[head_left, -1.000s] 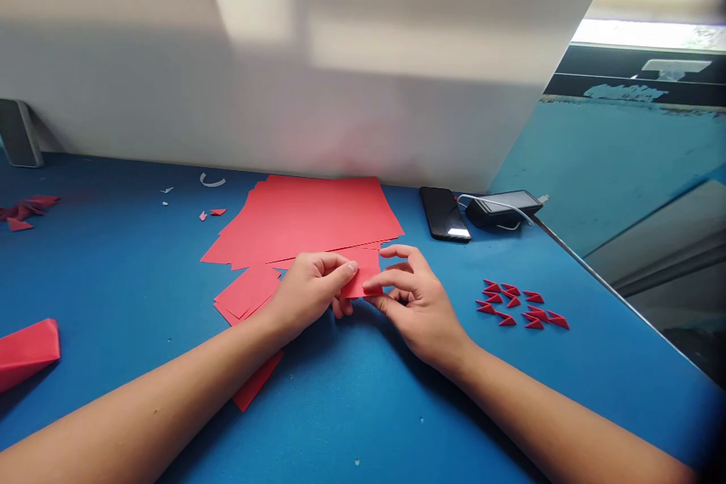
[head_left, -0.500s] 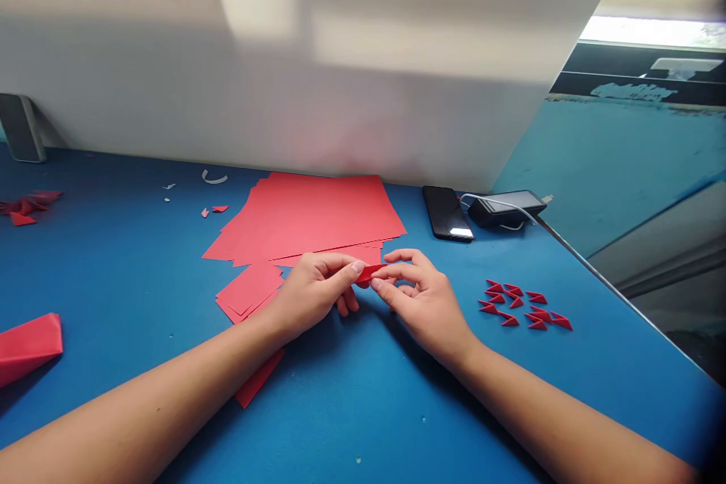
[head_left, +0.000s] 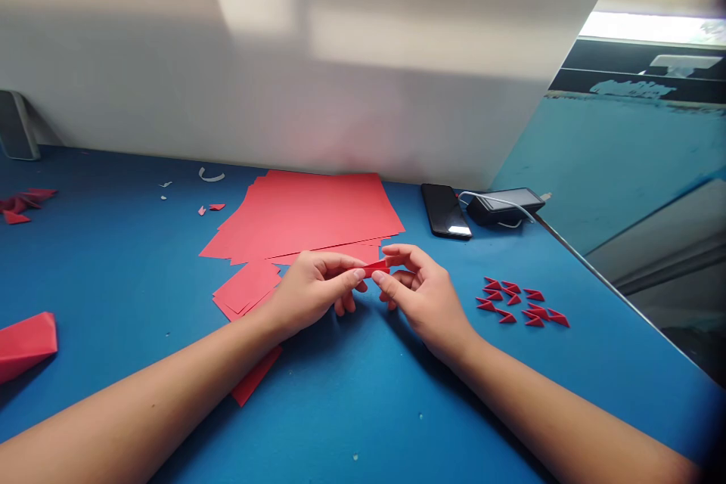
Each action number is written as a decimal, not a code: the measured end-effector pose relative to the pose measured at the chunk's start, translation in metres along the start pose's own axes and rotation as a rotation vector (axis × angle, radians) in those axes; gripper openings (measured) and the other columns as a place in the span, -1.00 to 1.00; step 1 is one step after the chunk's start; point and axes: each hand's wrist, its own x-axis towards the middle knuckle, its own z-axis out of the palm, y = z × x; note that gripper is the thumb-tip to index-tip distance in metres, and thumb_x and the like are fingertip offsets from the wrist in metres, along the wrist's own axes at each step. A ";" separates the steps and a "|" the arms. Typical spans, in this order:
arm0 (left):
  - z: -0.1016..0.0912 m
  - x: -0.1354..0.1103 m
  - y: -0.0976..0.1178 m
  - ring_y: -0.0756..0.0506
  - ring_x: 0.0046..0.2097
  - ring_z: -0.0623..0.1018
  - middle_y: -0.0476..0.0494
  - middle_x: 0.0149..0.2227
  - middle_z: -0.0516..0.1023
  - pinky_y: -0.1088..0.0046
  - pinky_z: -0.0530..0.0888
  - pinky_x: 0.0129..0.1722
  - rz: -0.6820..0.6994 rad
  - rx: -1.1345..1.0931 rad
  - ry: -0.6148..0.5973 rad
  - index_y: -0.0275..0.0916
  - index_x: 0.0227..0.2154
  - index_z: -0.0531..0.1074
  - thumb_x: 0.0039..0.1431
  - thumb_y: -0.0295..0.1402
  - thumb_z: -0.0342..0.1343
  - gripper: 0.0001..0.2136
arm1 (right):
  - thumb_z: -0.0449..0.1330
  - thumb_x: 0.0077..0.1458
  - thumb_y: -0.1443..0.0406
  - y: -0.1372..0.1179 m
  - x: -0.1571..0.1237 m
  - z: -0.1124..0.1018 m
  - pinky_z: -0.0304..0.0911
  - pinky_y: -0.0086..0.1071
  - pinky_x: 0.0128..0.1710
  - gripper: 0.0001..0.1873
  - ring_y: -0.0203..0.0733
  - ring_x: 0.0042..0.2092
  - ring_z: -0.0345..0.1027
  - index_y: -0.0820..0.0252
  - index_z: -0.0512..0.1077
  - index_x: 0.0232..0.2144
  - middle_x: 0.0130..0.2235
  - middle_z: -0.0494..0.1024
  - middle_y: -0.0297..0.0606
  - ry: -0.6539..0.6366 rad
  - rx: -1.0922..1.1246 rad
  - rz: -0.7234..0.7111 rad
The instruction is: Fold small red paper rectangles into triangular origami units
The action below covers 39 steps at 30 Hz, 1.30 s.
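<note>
A small folded strip of red paper (head_left: pixel 375 270) is held above the blue table, between my two hands. My left hand (head_left: pixel 321 283) pinches its left end with thumb and fingers. On the right end, the thumb and fingers of my right hand (head_left: pixel 423 287) grip the lower layer, while the index finger sits raised at the upper edge. Part of the strip is hidden by my fingers. Behind my hands lies a stack of large red sheets (head_left: pixel 318 212). Smaller red paper rectangles (head_left: pixel 246 287) lie beside and partly under my left forearm.
Several small folded red triangles (head_left: pixel 522 304) lie to the right. A black phone (head_left: pixel 445 212) and a black device with a white cable (head_left: pixel 504 204) rest at the back right. A larger red folded paper piece (head_left: pixel 28 346) is at left. A white board (head_left: pixel 340 68) stands behind.
The strip's layers have parted a little at the right end. My right thumb and fingers have shifted slightly on the strip, and the view has moved a touch.
</note>
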 end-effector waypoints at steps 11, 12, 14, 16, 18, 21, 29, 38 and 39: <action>-0.001 0.001 -0.001 0.03 -0.54 0.48 -0.13 -0.40 0.55 0.55 0.40 -0.58 0.025 0.004 -0.066 -0.34 -0.23 0.54 0.16 -0.24 0.13 -0.74 | 0.28 0.01 0.16 -0.005 0.001 -0.001 0.22 -0.43 -0.48 -0.75 -0.33 -0.50 0.28 0.22 0.38 -0.40 -0.51 0.41 -0.39 -0.056 0.046 -0.015; -0.001 0.001 -0.001 0.03 -0.54 0.48 -0.13 -0.40 0.55 0.55 0.40 -0.59 0.024 0.004 -0.064 -0.34 -0.23 0.54 0.16 -0.24 0.13 -0.74 | 0.28 0.01 0.16 -0.005 0.001 -0.001 0.22 -0.43 -0.48 -0.75 -0.33 -0.51 0.28 0.22 0.38 -0.40 -0.51 0.41 -0.39 -0.054 0.041 -0.013; -0.001 0.001 -0.002 0.03 -0.54 0.48 -0.14 -0.40 0.56 0.55 0.40 -0.59 0.021 0.006 -0.060 -0.34 -0.24 0.54 0.16 -0.24 0.13 -0.75 | 0.28 0.01 0.15 -0.005 0.001 -0.001 0.22 -0.42 -0.48 -0.75 -0.33 -0.51 0.27 0.22 0.38 -0.39 -0.52 0.41 -0.39 -0.051 0.033 -0.010; -0.001 0.001 -0.003 0.03 -0.54 0.48 -0.14 -0.40 0.56 0.55 0.40 -0.58 0.020 0.008 -0.061 -0.33 -0.25 0.54 0.15 -0.24 0.13 -0.75 | 0.27 0.01 0.15 -0.004 0.001 -0.001 0.22 -0.42 -0.47 -0.75 -0.32 -0.50 0.27 0.22 0.40 -0.36 -0.51 0.41 -0.38 -0.052 0.021 -0.010; -0.002 0.001 -0.003 0.04 -0.54 0.47 -0.13 -0.41 0.56 0.55 0.40 -0.58 0.021 0.011 -0.062 -0.33 -0.26 0.55 0.15 -0.24 0.13 -0.75 | 0.27 0.02 0.16 -0.004 0.001 -0.001 0.22 -0.41 -0.46 -0.75 -0.31 -0.49 0.28 0.23 0.43 -0.33 -0.50 0.43 -0.36 -0.060 0.000 -0.015; -0.002 0.001 -0.002 0.03 -0.55 0.47 -0.14 -0.41 0.57 0.54 0.40 -0.57 0.020 0.020 -0.057 -0.33 -0.26 0.55 0.14 -0.24 0.14 -0.75 | 0.26 0.04 0.16 -0.004 0.001 -0.002 0.22 -0.40 -0.45 -0.76 -0.29 -0.48 0.29 0.23 0.46 -0.32 -0.50 0.44 -0.34 -0.072 -0.023 -0.023; -0.001 0.000 -0.001 0.03 -0.55 0.47 -0.14 -0.42 0.57 0.54 0.40 -0.57 0.016 0.022 -0.059 -0.34 -0.29 0.55 0.14 -0.24 0.14 -0.75 | 0.25 0.04 0.19 -0.005 0.001 -0.002 0.21 -0.41 -0.46 -0.80 -0.31 -0.49 0.28 0.23 0.46 -0.34 -0.51 0.44 -0.36 -0.078 -0.014 -0.022; -0.001 0.000 0.000 0.04 -0.55 0.45 -0.13 -0.44 0.56 0.55 0.39 -0.57 0.000 0.032 -0.076 -0.35 -0.36 0.54 0.13 -0.25 0.14 -0.77 | 0.23 0.05 0.20 -0.004 -0.002 0.001 0.20 -0.42 -0.49 -0.82 -0.29 -0.48 0.25 0.22 0.47 -0.38 -0.50 0.44 -0.33 -0.070 -0.107 -0.069; -0.001 0.000 0.000 0.04 -0.56 0.45 -0.13 -0.45 0.55 0.55 0.39 -0.57 -0.002 0.038 -0.077 -0.35 -0.37 0.54 0.13 -0.24 0.13 -0.76 | 0.22 0.05 0.20 -0.004 -0.003 0.001 0.19 -0.42 -0.49 -0.82 -0.30 -0.48 0.24 0.22 0.47 -0.39 -0.50 0.43 -0.33 -0.065 -0.115 -0.069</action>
